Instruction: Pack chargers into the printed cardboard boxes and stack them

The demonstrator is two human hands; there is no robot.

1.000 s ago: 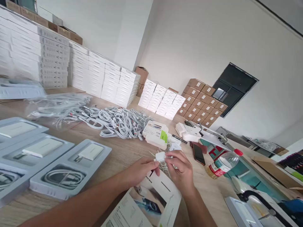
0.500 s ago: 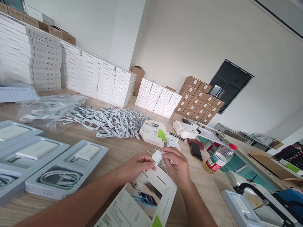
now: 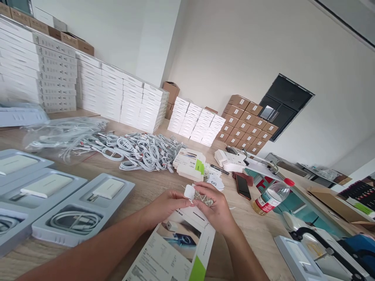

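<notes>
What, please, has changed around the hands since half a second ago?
The right hand has shifted slightly left, closer to the left hand, and the small white piece at their fingertips has also moved slightly left. The printed box sits a little lower. The grey trays, cables and bottle stayed put.

The lettering on the printed box [image 3: 171, 253] and bottle label [image 3: 266, 203] is unreadable.

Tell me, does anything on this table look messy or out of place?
Mostly the cables: they lie in a loose, jumbled heap beyond the left hand, which looks untidy against the neatly stacked white boxes behind. I see no spill.
</notes>
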